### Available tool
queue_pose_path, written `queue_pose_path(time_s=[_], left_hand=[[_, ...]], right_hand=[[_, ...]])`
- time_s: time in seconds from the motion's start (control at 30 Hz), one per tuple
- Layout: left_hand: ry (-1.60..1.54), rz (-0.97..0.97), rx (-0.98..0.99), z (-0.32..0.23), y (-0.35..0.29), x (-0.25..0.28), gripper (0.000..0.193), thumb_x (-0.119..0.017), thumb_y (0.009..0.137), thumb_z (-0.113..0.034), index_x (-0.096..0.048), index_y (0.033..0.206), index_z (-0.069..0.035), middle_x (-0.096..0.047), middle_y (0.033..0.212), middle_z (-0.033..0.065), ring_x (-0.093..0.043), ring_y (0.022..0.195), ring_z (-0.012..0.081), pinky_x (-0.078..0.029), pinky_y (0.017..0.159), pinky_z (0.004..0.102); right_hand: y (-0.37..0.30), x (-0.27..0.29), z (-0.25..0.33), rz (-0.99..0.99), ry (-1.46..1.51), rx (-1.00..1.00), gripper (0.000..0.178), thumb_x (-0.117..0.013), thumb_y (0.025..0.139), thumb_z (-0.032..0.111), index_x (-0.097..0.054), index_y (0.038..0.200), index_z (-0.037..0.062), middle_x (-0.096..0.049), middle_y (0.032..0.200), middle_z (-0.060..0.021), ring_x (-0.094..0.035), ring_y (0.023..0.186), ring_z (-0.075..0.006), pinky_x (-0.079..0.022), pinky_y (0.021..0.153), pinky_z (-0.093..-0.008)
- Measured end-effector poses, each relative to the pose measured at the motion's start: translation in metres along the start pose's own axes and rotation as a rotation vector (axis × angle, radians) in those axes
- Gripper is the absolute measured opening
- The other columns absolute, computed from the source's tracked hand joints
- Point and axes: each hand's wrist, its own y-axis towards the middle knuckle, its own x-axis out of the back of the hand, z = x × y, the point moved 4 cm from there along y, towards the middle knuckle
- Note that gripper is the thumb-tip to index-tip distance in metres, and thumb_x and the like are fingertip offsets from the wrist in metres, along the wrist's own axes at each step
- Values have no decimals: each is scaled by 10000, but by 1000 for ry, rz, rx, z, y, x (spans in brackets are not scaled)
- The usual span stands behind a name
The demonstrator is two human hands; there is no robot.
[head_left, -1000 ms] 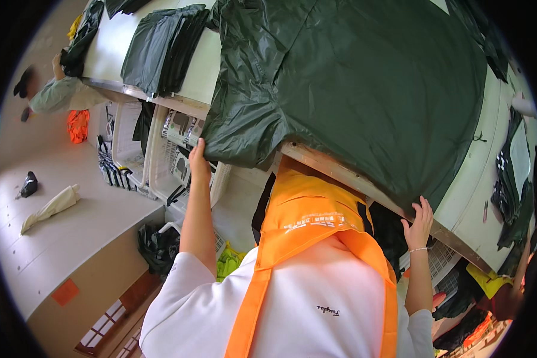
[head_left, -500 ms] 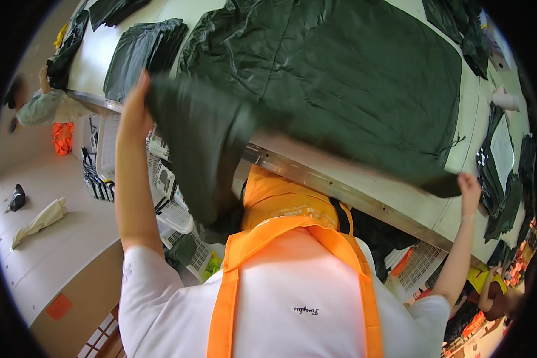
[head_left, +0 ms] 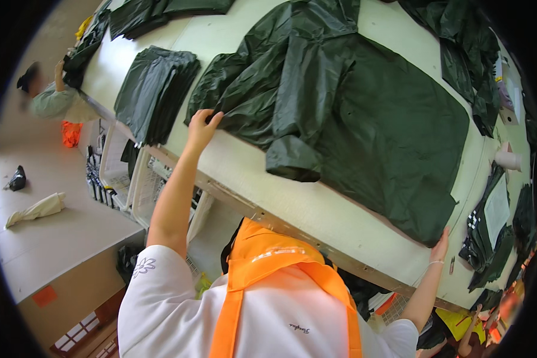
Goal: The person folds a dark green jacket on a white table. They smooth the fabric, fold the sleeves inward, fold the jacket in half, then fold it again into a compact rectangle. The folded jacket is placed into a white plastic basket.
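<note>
A dark green rain jacket lies spread over the pale table in front of me. One of its sleeves runs across the body, and its cuff points toward me. At the jacket's crumpled left edge, my left hand has thumb and fingers closed on the fabric. My right hand grips the near right corner, close to the table's front edge, with the arm stretched out. Both forearms reach up from below, on either side of my orange apron.
A stack of folded dark green garments stands left of the jacket. More dark garments with a white sheet lie at the right, near a white roll. White crates sit below the table edge. Another person works at the far left.
The fabric that hung blurred between my raised hands now lies on the table, with a sleeve across the jacket. My left hand has come down and rightward; my right hand has lowered toward me.
</note>
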Motion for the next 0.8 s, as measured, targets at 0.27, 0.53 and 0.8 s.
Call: queue_pose_path(time_s=[0.27,0.53,0.8], left_hand=[[-399,-92,-54,14,2,28,248,-547,941,-183,-512,765,-11,-373,645,-44,-326,618,55,-288,537,231],[492,-33,-35,16,-31,32,214,-607,870,-249,-545,965,-67,-619,813,187,-583,762,399,-455,640,460],[97,204,-673,-250,-62,-16,724,-794,643,-309,-500,1275,-112,-501,1299,142,-425,1240,327,-307,1033,460]], right_hand=[[-40,-27,13,-205,-862,489,403,-432,982,333,-544,945,-52,-571,834,-206,-531,758,-281,-433,753,-347],[-34,-40,0,-375,-1086,428,343,-499,946,326,-540,949,-14,-600,845,-193,-533,745,-345,-449,741,-378],[-169,-330,74,200,-766,1153,207,-631,815,59,-636,1022,74,-628,989,-97,-598,920,-270,-475,819,-349]])
